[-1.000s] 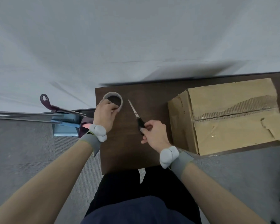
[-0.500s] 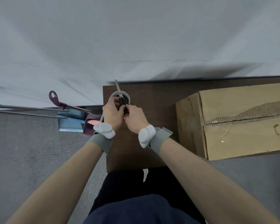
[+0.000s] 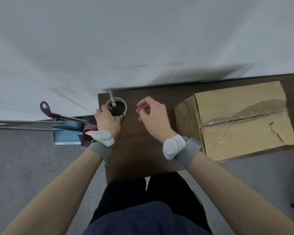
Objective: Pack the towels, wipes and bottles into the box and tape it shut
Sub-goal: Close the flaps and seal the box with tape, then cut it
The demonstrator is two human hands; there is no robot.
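A closed cardboard box [image 3: 241, 116] with clear tape along its top seam sits at the right of the dark brown table [image 3: 137, 150]. A roll of tape [image 3: 124, 106] lies at the table's far left corner. My left hand [image 3: 107, 121] grips the black handles of the scissors [image 3: 112, 102], whose blades point away over the roll. My right hand [image 3: 153, 114] hovers between roll and box with fingers loosely curled, holding nothing. Towels, wipes and bottles are not visible.
Left of the table stands a blue bin [image 3: 68, 133] with a maroon-handled long tool [image 3: 47, 111] and metal rods across it. A white wall rises behind the table. Grey carpet covers the floor on both sides of my lap.
The scissors passed from my right hand to my left hand at the tape roll. My right hand let go and drew back to the right.
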